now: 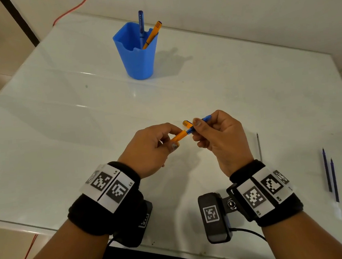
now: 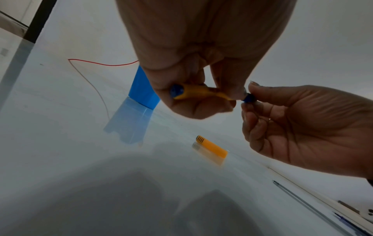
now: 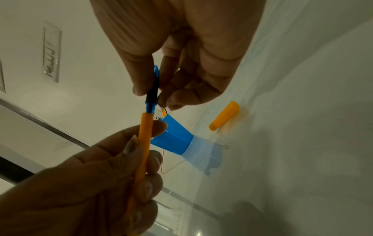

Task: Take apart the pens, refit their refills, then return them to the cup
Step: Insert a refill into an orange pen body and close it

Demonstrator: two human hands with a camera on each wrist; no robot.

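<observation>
Above the near middle of the white table, my left hand grips an orange pen barrel. The right hand pinches the blue grip section sticking out of that barrel's end. In the right wrist view the blue section meets the orange barrel in a straight line. The pen's orange cap lies on the table just behind my hands. At the back stands a blue cup holding a blue pen and an orange pen.
Two blue refills lie side by side near the table's right edge. A thin grey refill lies just right of my right wrist. A red cable runs along the floor beyond the far left corner.
</observation>
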